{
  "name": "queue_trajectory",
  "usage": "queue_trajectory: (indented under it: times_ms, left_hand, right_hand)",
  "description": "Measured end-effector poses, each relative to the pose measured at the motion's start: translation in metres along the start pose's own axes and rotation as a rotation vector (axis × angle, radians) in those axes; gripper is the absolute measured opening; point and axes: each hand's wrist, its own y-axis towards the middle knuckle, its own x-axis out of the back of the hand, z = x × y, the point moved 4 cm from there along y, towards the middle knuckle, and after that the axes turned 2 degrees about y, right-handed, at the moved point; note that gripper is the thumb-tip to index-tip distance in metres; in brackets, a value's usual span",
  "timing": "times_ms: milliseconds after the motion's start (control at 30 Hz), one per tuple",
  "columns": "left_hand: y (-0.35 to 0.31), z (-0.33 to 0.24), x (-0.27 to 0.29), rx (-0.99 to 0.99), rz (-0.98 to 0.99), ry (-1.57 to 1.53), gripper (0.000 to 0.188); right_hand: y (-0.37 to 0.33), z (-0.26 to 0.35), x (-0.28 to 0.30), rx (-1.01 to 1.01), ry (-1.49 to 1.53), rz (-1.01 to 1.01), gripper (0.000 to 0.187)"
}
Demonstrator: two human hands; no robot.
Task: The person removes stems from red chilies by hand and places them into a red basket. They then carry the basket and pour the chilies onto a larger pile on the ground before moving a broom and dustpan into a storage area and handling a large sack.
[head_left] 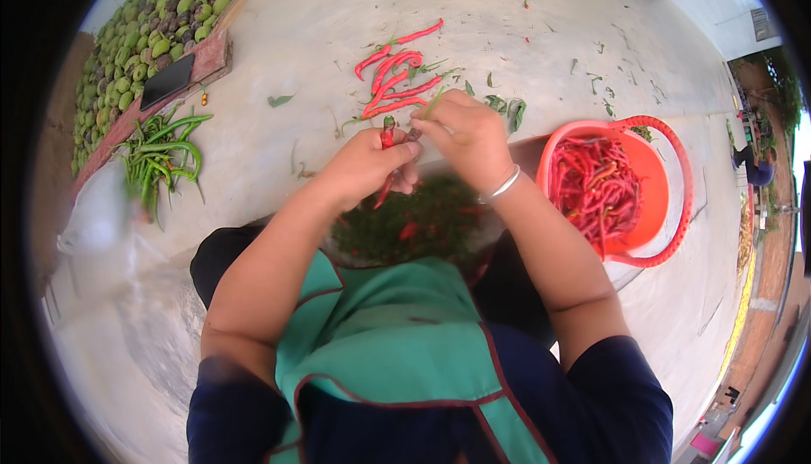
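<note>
My left hand is closed around red chili peppers, one standing up past the thumb and a tip poking out below the fingers. Close beside it, my right hand pinches a thin green stem at the top end of a dark red chili between the two hands. Just beneath them, a container between my legs holds a blurred heap of green stems and bits of red. Several loose red chilies lie on the concrete beyond my hands.
To the right stands a red plastic basket with a raised handle, heaped with red chilies. Green chilies lie at left, near a white plastic bag and a dark flat phone-like slab. Green round fruits are piled behind a ledge.
</note>
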Motion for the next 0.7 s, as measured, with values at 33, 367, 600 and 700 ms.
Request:
queue_trajectory:
  times_ms: [33, 367, 600, 700]
  left_hand:
    - [-0.005, 0.004, -0.003, 0.126, 0.05, -0.092, 0.024]
    - [-0.042, -0.018, 0.08, -0.194, -0.554, 0.067, 0.013]
    - [-0.039, -0.017, 0.085, -0.221, -0.542, 0.047, 0.025]
    - [-0.024, -0.008, 0.084, -0.288, -0.589, 0.281, 0.029]
  right_hand:
    - [0.0, 0.008, 0.001, 0.173, -0.197, -0.014, 0.008]
    - [0.013, -0.057, -0.084, 0.175, -0.59, 0.32, 0.01]
    - [0.02, -0.039, -0.099, 0.249, -0.445, 0.279, 0.015]
    - [0.033, -0.006, -0.06, 0.216, -0.32, 0.112, 0.021]
